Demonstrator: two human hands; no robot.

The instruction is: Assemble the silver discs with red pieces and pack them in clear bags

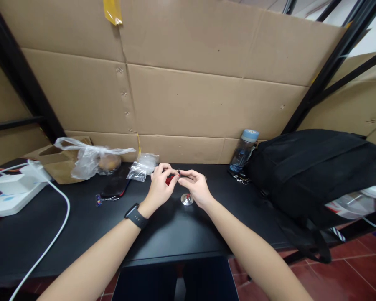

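Over the black desk [175,240], my left hand [163,180] and my right hand [198,189] meet with their fingertips pinched close together. Between them sits a small thin dark piece [179,172], too small to name. Under the left fingers shows a bundle of something red [169,180], perhaps cord, mostly covered by that hand. A round silver metal disc [187,200] with a red middle lies on the desk just below the hands, beside my right palm. A dark watch [135,215] is on my left wrist.
Left of the hands lie clear plastic packets [143,166], a black pouch-like item [114,184] with a chain, a tied plastic bag [97,161] and a white power strip [17,194]. Rightward stand a water bottle [242,150], keys [241,179] and a black backpack [313,171]. Cardboard [188,100] walls the back.
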